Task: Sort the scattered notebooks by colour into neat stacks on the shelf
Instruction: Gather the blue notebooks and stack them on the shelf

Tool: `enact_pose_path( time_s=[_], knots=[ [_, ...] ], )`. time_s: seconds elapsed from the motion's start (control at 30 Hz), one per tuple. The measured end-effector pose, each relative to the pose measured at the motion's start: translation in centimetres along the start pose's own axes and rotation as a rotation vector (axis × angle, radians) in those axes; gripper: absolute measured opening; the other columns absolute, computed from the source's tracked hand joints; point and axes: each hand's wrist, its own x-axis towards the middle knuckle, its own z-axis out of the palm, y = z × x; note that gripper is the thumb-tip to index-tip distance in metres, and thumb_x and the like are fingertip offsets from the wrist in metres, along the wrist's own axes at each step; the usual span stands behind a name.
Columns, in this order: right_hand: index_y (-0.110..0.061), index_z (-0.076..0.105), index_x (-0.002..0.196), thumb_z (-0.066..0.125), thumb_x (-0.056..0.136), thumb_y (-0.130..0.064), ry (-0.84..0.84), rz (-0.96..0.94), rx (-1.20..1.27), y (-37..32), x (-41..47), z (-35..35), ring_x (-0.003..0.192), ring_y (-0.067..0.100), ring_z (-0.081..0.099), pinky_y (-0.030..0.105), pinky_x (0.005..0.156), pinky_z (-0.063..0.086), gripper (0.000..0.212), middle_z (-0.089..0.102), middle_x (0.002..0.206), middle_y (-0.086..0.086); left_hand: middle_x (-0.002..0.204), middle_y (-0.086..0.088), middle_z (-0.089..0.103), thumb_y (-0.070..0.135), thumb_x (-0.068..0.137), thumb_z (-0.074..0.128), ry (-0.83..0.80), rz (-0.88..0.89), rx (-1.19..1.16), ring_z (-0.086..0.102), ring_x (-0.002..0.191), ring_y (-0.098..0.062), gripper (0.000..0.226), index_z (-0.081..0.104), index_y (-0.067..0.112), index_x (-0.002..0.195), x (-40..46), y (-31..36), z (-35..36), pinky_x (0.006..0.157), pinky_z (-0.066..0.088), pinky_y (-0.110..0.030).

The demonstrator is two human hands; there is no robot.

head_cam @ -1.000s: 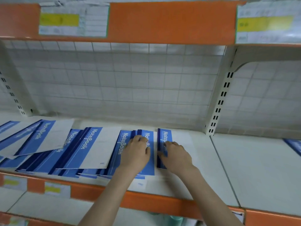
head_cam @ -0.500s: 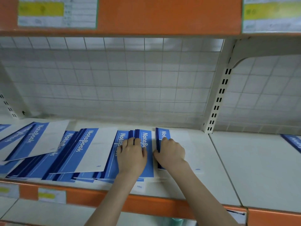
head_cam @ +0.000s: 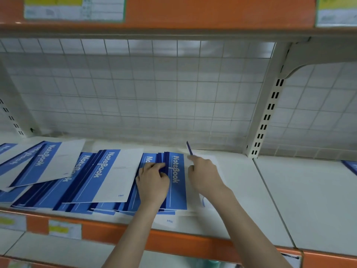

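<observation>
1. The shelf (head_cam: 241, 200) holds blue notebooks (head_cam: 108, 175) spread out in a messy fan on its left side. A bump could push some off the front edge.
2. The left hand (head_cam: 152, 182) presses curled fingers on the stack (head_cam: 176, 182); it could slide crooked.
3. The right hand (head_cam: 204, 175) lifts one notebook (head_cam: 201, 156) by its edge. The thin book could slip out.

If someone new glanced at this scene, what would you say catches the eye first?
Probably the blue and white notebooks fanned untidily across the left of the white shelf. Next, the left hand resting on a blue stack near the middle, and the right hand beside it, tilting one notebook up on edge.
</observation>
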Motion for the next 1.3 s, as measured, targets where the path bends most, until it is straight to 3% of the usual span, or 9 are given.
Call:
enact_pose_path(
  time_s=[0.1, 0.27, 0.5, 0.73, 0.87, 1.0, 1.13, 1.23, 1.3],
  knots=[
    [-0.012, 0.037, 0.069, 0.041, 0.093, -0.009, -0.042, -0.015, -0.156, -1.7, -0.5, 1.1, 0.084, 0.033, 0.055, 0.028, 0.065, 0.035, 0.025, 0.060, 0.098, 0.016, 0.133, -0.004, 0.050, 0.000, 0.085, 0.047, 0.024, -0.007, 0.003, 0.041, 0.124, -0.024, 0.049, 0.056, 0.015, 0.130, 0.0, 0.1, 0.0, 0.102, 0.032, -0.035],
    [-0.010, 0.057, 0.102, 0.050, 0.090, -0.027, -0.087, -0.076, -0.278, -3.7, -0.8, 2.8, 0.099, 0.029, 0.060, 0.028, 0.066, 0.038, 0.022, 0.062, 0.107, 0.010, 0.111, -0.009, 0.067, -0.019, 0.077, 0.041, 0.105, -0.037, -0.336, 0.058, 0.098, -0.015, 0.053, 0.063, 0.007, 0.118, -0.2, 0.1, -0.6, 0.090, 0.044, -0.025],
    [-0.014, 0.054, 0.096, 0.051, 0.085, -0.028, -0.063, -0.036, -0.277, -3.9, -0.7, 3.4, 0.098, 0.026, 0.059, 0.026, 0.064, 0.038, 0.019, 0.063, 0.103, 0.006, 0.094, -0.001, 0.068, -0.016, 0.079, 0.041, 0.128, -0.077, -0.464, 0.061, 0.087, -0.010, 0.043, 0.067, 0.008, 0.102, -0.5, 0.3, -1.3, 0.081, 0.044, -0.018],
    [-0.017, 0.048, 0.087, 0.054, 0.084, -0.043, -0.059, -0.006, -0.243, -3.2, -0.6, 3.0, 0.097, 0.026, 0.058, 0.027, 0.064, 0.036, 0.027, 0.063, 0.099, 0.004, 0.101, -0.003, 0.068, -0.018, 0.079, 0.041, 0.105, -0.035, -0.366, 0.059, 0.088, -0.009, 0.043, 0.069, 0.006, 0.102, -0.4, 0.2, -1.1, 0.079, 0.042, -0.011],
    [-0.016, 0.040, 0.072, 0.046, 0.086, -0.045, -0.062, -0.018, -0.200, -2.4, -0.5, 2.5, 0.077, 0.024, 0.050, 0.026, 0.052, 0.028, 0.033, 0.053, 0.075, 0.000, 0.113, -0.007, 0.066, -0.013, 0.083, 0.044, 0.086, 0.012, -0.226, 0.058, 0.104, -0.017, 0.041, 0.069, 0.007, 0.109, -0.2, -0.2, -0.9, 0.090, 0.040, -0.017],
    [-0.020, 0.035, 0.063, 0.039, 0.090, -0.042, -0.095, 0.003, -0.088, -1.2, -0.1, 1.6, 0.072, 0.025, 0.043, 0.030, 0.059, 0.032, 0.035, 0.045, 0.066, -0.001, 0.125, -0.004, 0.054, 0.019, 0.091, 0.057, 0.000, 0.083, 0.004, 0.046, 0.117, -0.021, 0.030, 0.065, 0.015, 0.120, -0.2, -0.1, -0.3, 0.099, 0.037, -0.031],
    [-0.026, 0.045, 0.090, 0.037, 0.095, -0.031, -0.104, -0.067, -0.009, -0.1, -0.2, 1.1, 0.071, 0.026, 0.049, 0.030, 0.063, 0.033, 0.011, 0.057, 0.079, 0.004, 0.133, 0.002, 0.045, 0.041, 0.089, 0.059, -0.054, 0.087, 0.080, 0.035, 0.127, -0.018, 0.041, 0.061, 0.024, 0.126, -0.3, -0.2, 0.0, 0.103, 0.034, -0.033],
    [-0.041, 0.013, 0.145, 0.035, 0.096, -0.026, -0.117, -0.115, 0.000, 0.3, -0.3, 1.1, 0.057, 0.017, 0.045, 0.028, 0.055, 0.034, 0.055, 0.051, 0.065, 0.000, 0.141, 0.005, 0.041, 0.030, 0.091, 0.055, -0.079, 0.059, 0.088, 0.030, 0.134, -0.017, 0.038, 0.057, 0.024, 0.129, -0.1, -0.2, 0.1, 0.108, 0.027, -0.035],
    [-0.034, 0.019, 0.148, 0.031, 0.098, -0.025, -0.121, -0.127, -0.054, 0.1, -0.3, 1.1, 0.068, 0.021, 0.053, 0.028, 0.062, 0.038, 0.053, 0.061, 0.078, 0.002, 0.143, 0.006, 0.040, 0.016, 0.092, 0.050, -0.100, 0.040, 0.043, 0.029, 0.136, -0.016, 0.038, 0.058, 0.025, 0.128, 0.0, -0.1, 0.0, 0.110, 0.024, -0.036]
  ],
)
